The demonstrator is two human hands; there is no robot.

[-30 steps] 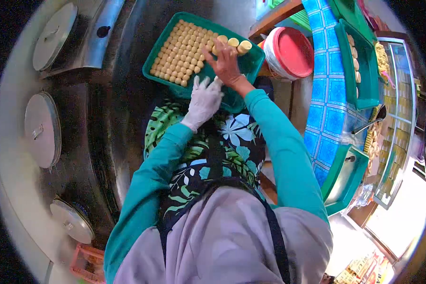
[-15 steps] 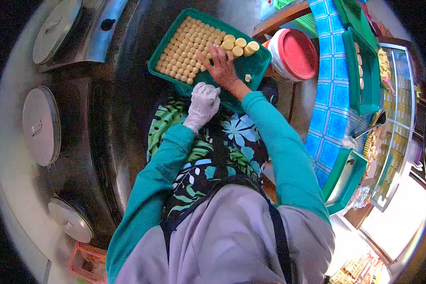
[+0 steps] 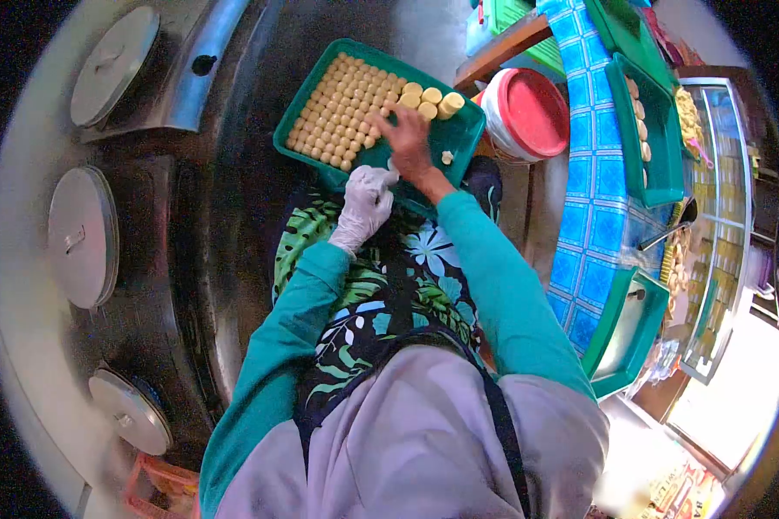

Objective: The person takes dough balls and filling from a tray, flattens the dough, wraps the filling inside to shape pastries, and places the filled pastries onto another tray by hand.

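Note:
On my lap rests a green tray (image 3: 466,143) with tight rows of small pale dough balls (image 3: 333,104) filling its left part. Several larger, short dough cylinders (image 3: 449,105) stand at its upper right, and a small whitish scrap (image 3: 447,157) lies on the bare floor of the tray. My right hand (image 3: 409,143), ungloved, is over the tray at the edge of the rows, fingers apart, with nothing visible in it. My left hand (image 3: 368,197), in a white glove, is closed at the tray's near edge; whatever its fingers enclose is hidden.
A white bucket with a red lid (image 3: 532,112) stands right of the tray. Beyond it, a table with blue checked cloth (image 3: 590,173) carries green trays (image 3: 658,147), one with pale dough pieces. On the left are round metal lids (image 3: 84,236) on a dark stove-like surface.
My right hand has drawn back from the dough balls towards my left hand, its fingers more bent. My left hand stays closed near the tray's edge. The view has shifted slightly.

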